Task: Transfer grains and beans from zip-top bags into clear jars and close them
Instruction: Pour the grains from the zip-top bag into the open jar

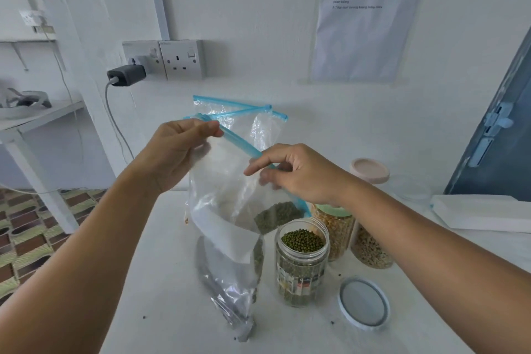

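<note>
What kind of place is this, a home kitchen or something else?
Probably a plain utility or work room set up for the task, not a fitted kitchen: a bare white table, a wall socket with a charger plugged in beside it, and a printed sheet of numbered steps taped to the wall.

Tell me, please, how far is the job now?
Done: the green-bean jar is full; two more filled jars stand behind it. In hand: left hand and right hand pinch the nearly empty zip-top bag by its blue zip. Left: the lid still lies beside the open jar.
</note>
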